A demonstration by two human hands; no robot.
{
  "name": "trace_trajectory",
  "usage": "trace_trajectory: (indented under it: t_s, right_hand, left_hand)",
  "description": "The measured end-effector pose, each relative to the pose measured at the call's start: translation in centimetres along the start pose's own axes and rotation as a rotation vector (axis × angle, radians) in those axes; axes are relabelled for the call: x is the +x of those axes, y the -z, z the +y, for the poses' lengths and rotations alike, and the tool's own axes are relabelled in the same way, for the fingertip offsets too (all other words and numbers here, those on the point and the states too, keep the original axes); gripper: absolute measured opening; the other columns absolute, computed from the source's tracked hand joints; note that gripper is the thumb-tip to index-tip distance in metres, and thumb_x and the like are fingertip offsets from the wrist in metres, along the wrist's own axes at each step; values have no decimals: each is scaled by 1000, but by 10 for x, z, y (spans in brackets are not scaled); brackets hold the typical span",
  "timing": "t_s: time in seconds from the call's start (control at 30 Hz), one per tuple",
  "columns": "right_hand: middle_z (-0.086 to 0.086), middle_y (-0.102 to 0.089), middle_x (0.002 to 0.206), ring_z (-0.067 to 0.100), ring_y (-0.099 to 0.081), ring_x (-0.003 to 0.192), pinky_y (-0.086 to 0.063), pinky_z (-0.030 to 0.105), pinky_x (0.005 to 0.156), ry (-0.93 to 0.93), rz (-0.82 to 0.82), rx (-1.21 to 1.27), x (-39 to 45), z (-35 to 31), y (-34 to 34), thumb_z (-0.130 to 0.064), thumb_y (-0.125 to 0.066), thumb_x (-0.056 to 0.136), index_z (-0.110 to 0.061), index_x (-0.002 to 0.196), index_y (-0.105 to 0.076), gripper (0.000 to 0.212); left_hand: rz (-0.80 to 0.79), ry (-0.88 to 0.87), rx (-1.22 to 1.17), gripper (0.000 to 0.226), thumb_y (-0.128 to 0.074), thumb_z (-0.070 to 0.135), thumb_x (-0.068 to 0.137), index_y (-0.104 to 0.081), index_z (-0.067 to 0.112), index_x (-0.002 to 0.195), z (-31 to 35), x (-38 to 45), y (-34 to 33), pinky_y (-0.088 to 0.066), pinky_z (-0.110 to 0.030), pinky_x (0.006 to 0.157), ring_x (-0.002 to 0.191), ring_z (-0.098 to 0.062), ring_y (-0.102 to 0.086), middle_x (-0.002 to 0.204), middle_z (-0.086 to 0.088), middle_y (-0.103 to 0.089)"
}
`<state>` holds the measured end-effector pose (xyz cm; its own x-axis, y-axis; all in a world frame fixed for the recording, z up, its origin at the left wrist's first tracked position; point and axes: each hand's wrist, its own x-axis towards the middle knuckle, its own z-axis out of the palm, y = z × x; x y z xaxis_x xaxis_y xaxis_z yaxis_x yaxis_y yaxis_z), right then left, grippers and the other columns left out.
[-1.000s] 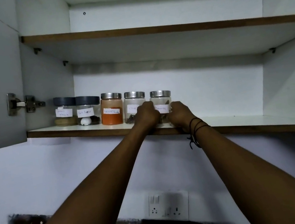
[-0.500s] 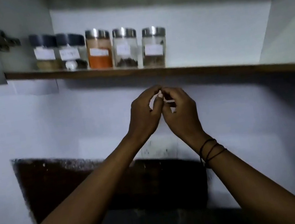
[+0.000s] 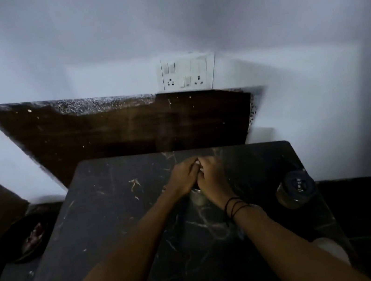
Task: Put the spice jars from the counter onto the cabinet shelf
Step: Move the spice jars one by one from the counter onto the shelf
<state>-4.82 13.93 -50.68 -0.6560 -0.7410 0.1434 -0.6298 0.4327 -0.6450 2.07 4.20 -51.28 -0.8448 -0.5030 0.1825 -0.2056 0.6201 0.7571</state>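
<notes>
Two hands, left hand [image 3: 183, 180] and right hand [image 3: 213, 180], cupped together over a mostly hidden jar [image 3: 197, 197] (grip uncertain); another spice jar [image 3: 295, 189] stands upright rightward, nearer the right.

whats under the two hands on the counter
A jar shows only as a glimpse of glass and metal rim between the wrists, standing on the dark counter. The left hand and right hand cover its lid, label and contents.
</notes>
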Motion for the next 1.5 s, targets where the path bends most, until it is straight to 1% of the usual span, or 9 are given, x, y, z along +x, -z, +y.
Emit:
trace_trajectory:
  t_s: [0.27, 0.37, 0.53, 0.77, 0.97, 1.07, 1.17, 1.37, 1.5]
  right_hand:
    - [12, -30, 147, 31, -40, 131, -40, 36, 106, -7, -85, -82, -28, 31, -37, -21, -52, 93, -18, 135, -45, 42]
    - [12, -18, 155, 30, -32, 139, -43, 40, 107, -29, -121, -82, -32, 38, -44, -24, -65, 87, -22, 138, -39, 57]
    - [11, -38, 132, 24, -54, 109, -53, 29, 80, -134, -51, 20, -32, 39, -50, -26, -64, 88, -35, 133, -35, 54]
    - [8, -41, 138, 15, -47, 121, -40, 18, 93, -166, 5, 299, -27, 41, -36, -13, -75, 78, -20, 136, -38, 69]
    - [-15, -55, 119, -10, -58, 106, -49, 8, 82, -176, -48, 713, -28, 40, -8, -8, -67, 86, -25, 126, -39, 52]
    - [-6, -65, 118, 4, -65, 107, -55, 28, 85, -319, -118, 966, -29, 41, 1, -16, -58, 94, -25, 126, -49, 34]
    - [12, -68, 119, 29, -65, 111, -54, 47, 93, -408, -168, 1166, -30, 39, 5, -17, -45, 98, -17, 123, -60, 28]
    - [14, -73, 107, 25, -71, 95, -59, 37, 73, -558, -150, 1168, -51, 24, 1, -35, -39, 100, -16, 108, -71, 37]
    - [23, -69, 109, 37, -66, 102, -55, 51, 88, -609, -30, 1039, -62, 18, 0, -30, -35, 101, -9, 102, -68, 39]
  left_hand:
    - [-92, 167, -62, 37, -42, 18, 104, -49, 9, 140, -32, -19, -30, -45, -39, 104, 122, -23, -55, 135, -12, -57]
    - [-104, 247, -185, 42, -41, 18, 105, -40, 9, 146, -38, -21, -35, -42, -21, 99, 123, -16, -51, 138, -9, -53]
    - [-106, 335, -407, 32, -39, 19, 105, -47, 16, 136, -39, -19, -38, -48, -20, 85, 108, -12, -60, 123, -2, -59]
    - [74, 485, -598, 33, -33, 31, 107, -58, 15, 124, -37, -25, -27, -56, -41, 92, 109, -23, -63, 122, -11, -63]
    - [229, 462, -694, 26, -43, 27, 104, -64, 13, 98, -37, -35, -10, -56, -29, 76, 98, -25, -67, 103, -7, -68]
    - [195, 486, -844, 21, -54, 33, 98, -60, 13, 100, -30, -43, -5, -59, -38, 80, 98, -28, -68, 105, -10, -68]
    - [11, 537, -1015, 51, -63, 48, 87, -55, 14, 124, -11, -48, 0, -59, -43, 85, 108, -32, -67, 121, -15, -66]
    - [-84, 580, -1040, 57, -72, 51, 81, -53, 23, 127, 22, -55, -3, -60, -43, 84, 110, -30, -67, 124, -14, -66]
    - [-88, 570, -901, 60, -72, 58, 79, -49, 28, 126, 29, -63, -9, -60, -43, 85, 109, -27, -68, 125, -12, -64]
